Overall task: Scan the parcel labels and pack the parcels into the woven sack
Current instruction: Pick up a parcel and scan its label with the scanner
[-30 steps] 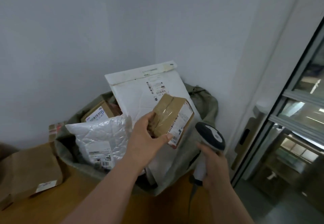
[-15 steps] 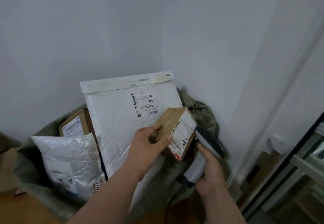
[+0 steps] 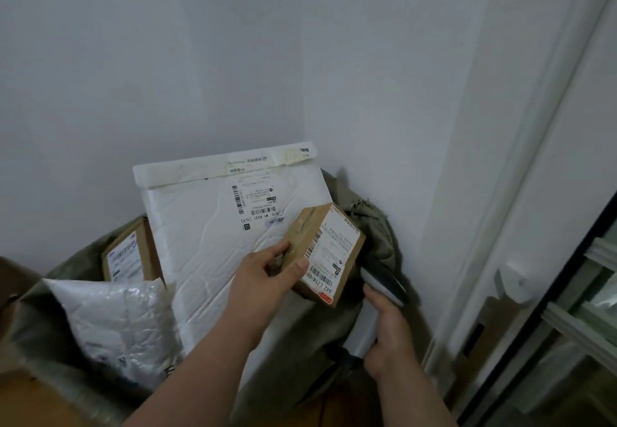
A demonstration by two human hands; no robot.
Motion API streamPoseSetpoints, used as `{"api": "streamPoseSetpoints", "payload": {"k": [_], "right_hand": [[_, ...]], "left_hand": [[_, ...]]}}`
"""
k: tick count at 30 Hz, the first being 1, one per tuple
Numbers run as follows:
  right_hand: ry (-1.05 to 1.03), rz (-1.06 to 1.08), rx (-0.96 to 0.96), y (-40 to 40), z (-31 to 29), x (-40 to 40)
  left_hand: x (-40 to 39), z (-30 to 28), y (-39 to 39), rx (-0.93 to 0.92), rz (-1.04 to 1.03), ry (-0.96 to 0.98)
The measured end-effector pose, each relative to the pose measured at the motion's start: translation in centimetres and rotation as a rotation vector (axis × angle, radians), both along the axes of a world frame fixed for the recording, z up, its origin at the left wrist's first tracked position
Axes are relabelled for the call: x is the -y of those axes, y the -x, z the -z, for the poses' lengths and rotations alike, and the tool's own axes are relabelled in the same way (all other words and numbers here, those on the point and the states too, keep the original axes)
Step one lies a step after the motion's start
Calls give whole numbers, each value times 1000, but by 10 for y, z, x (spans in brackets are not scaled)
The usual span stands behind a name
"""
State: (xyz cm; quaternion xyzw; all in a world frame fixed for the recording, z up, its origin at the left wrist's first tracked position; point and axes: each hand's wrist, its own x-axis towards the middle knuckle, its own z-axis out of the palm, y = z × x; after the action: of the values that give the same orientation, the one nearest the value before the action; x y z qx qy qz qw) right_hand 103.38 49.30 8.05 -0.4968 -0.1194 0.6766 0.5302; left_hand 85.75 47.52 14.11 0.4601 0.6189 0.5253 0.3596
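Small cardboard box point(image 3: 325, 253), white label facing up, held tilted above the right side of the woven sack's point(image 3: 377, 236) mouth; left hand point(image 3: 267, 279) grips its near-left end, thumb on the label face, fingers point(image 3: 267, 256) curled over the taped side. Handheld scanner point(image 3: 384, 281), dark head just beside the box's lower right edge; right hand point(image 3: 387, 336) wrapped round its pale handle. In the sack: large white padded mailer point(image 3: 207, 236) upright against the wall; brown box point(image 3: 128, 253) at the left rim; silvery bubble pouch point(image 3: 117, 323) at the near-left rim.
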Motion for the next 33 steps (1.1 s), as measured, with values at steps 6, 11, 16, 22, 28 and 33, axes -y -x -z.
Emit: {"api": "streamPoseSetpoints", "payload": {"k": [6,11,16,22,28,33], "right_hand": [[-104,113,55,-11,-24,7],[-278,183,97,-23,-58,11],[-443,164,67,-29,-91,12],[-503,155,84,-17,-97,20],[-440,102,160,-6,-98,25],[-576,173,380,15,-112,36]], "left_hand": [[-6,-3,-4,-96,-31,-37],[-11,-10,-21,-465,53,-70],[-20,-13,-39,-723,218,38],[-30,-8,-45,-684,418,328],[-9,-17,-39,-693,285,178],[21,-42,-5,-535,65,-31]]}}
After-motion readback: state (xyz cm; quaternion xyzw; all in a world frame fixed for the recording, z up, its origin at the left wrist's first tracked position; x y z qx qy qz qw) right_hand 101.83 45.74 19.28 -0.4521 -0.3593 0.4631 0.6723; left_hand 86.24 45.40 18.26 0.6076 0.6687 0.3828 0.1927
